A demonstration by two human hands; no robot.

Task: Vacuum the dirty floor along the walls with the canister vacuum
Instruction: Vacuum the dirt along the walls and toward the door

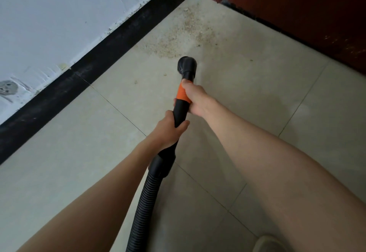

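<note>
Head view: gripped the black vacuum wand (pixel 180 111) with both hands, right hand (pixel 195 98) curled round the orange band (pixel 182 94), left hand (pixel 170 132) wrapped lower down, above the ribbed hose (pixel 147 196). Held the round brush nozzle (pixel 186 66) near the tiled floor (pixel 247 97), beside scattered sawdust-like dirt (pixel 186 32) spread toward the corner between black baseboard (pixel 89 67) and brown door (pixel 297 14).

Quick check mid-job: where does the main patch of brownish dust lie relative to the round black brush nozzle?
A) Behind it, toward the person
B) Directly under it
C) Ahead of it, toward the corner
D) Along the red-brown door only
C: the brownish dust patch spreads beyond the round black brush nozzle, toward the corner where the black skirting ends.
</note>
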